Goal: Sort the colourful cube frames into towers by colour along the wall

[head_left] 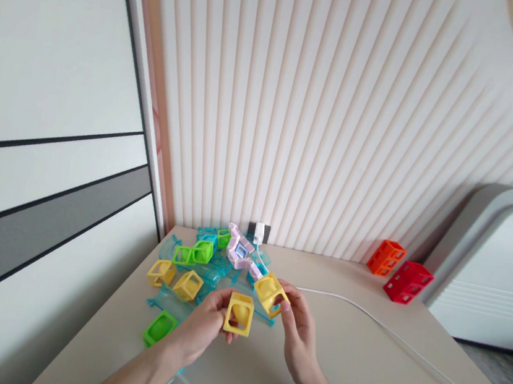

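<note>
My left hand (209, 322) grips a yellow open-sided cube block (239, 314), its round opening turned toward me. Tilted in my right hand (299, 334) is a second yellow cube block (271, 293), pinched between thumb and fingers. The two blocks are held close together above the table but apart. Left of my hands lie more loose yellow blocks (187, 286) and green blocks (202, 252). One green block (160, 328) sits beside my left wrist. Clear teal plastic pieces (168, 301) spread beneath and behind the blocks, along with joined lilac pieces (240, 251).
An orange block stack (386, 258) and a red block stack (408, 283) stand at the table's back right. A white charger (259, 233) is plugged in at the ribbed wall (283, 127). Its white cable (381, 322) crosses the table (340, 352). A white cabinet (70, 225) borders the left.
</note>
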Demonstrator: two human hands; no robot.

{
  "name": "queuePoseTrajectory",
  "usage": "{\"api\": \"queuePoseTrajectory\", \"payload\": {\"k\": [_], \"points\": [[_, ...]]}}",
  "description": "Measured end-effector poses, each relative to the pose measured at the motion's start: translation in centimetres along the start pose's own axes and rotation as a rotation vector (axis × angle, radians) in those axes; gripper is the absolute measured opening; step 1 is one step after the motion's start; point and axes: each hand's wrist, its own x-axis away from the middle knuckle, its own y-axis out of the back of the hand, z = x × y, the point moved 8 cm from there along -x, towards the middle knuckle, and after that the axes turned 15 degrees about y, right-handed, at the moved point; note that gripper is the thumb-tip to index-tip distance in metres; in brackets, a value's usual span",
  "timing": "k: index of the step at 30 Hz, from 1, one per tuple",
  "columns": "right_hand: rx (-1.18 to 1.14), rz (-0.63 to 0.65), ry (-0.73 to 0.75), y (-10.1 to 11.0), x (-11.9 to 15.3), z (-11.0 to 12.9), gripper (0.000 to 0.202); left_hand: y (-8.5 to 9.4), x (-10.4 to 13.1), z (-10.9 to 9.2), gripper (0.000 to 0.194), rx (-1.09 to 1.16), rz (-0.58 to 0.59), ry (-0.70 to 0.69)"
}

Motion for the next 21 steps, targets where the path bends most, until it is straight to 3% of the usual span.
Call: {"api": "queuePoseTrajectory", "payload": {"k": [5,12,16,21], "points": [[0.036,0.118,0.068,-0.5,0.3,0.3,0.025,0.9,-0.1,-0.2,0.026,0.131,-0.025,-0.001],[0.013,0.195,0.138,-1.6,1.0,-0.1,0.020,0.4,0.2,-0.2,0.023,0.137,0.014,0.024],[0.004,0.197,0.103,-1.9,1.1,-0.3,0.024,0.3,0.1,0.4,0.027,0.123,0.041,0.054],[0.048,0.215,-0.055,-1.7,1.0,-0.3,0.034,0.7,-0.1,0.4,0.027,0.120,0.011,0.015]]}}
